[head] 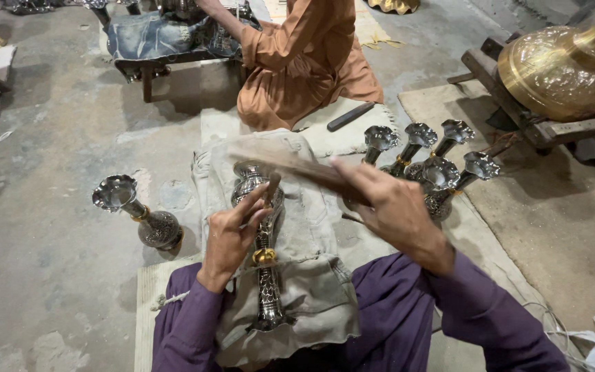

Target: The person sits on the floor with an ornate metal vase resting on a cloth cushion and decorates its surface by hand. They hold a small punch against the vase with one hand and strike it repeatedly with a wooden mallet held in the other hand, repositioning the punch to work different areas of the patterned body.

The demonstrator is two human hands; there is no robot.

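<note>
While left hand (232,231) pins chisel (270,189) on vase (264,241), centre frame, axis top-bottom; right hand (387,203) grips stick (297,167), blurred, above-right.

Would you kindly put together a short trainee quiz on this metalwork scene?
1. True or false: the left hand holds a small tool against the vase on the cloth.
2. What does the right hand hold: A a wooden stick, B a brush, C a cup?
3. Which side of the person has the single vase on the floor?
Key: 1 true; 2 A; 3 left.
</note>
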